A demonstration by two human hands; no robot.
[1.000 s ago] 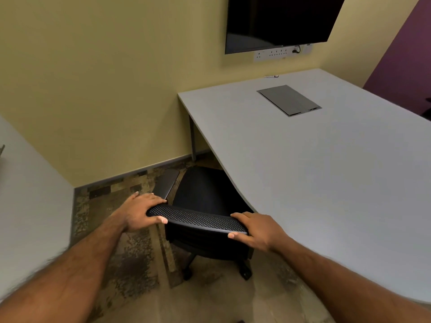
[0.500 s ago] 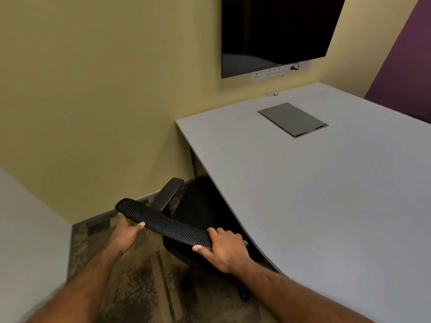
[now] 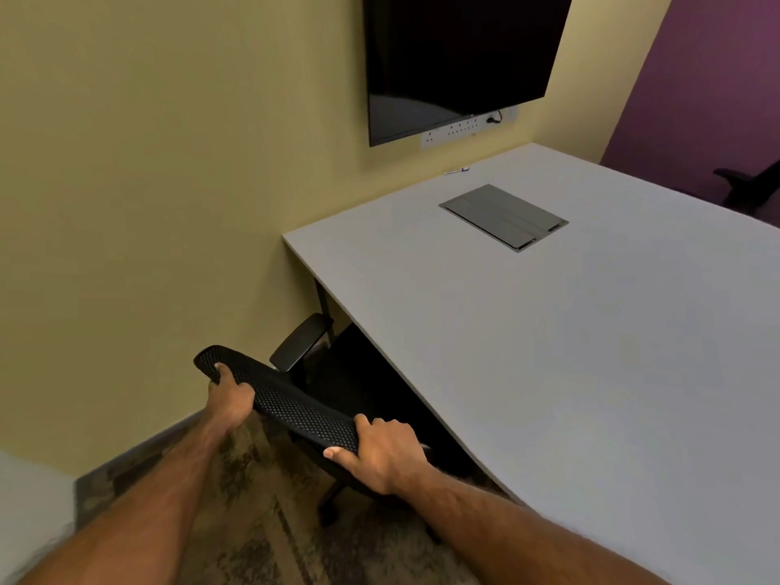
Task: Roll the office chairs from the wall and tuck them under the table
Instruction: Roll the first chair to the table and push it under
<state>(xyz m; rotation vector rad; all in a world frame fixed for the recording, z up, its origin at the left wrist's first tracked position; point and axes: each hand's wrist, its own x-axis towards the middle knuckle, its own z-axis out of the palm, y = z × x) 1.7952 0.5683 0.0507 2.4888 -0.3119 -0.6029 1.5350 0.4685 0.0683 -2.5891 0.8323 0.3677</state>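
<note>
Chair seat (image 3: 358, 373) mostly under table (image 3: 591, 352).

Both hands, left hand (image 3: 230, 401) and right hand (image 3: 382, 451), clasp the chair (image 3: 278, 399) beside the table (image 3: 570, 352).

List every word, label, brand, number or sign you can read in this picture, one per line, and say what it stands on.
None can be read.
Marker pen on the table: print on its barrel too small to read.
Socket strip under the wall screen: markings too small and blurred.
Wall screen: dark, no brand legible.
Chair backrest, held by both hands: no label visible.
</note>
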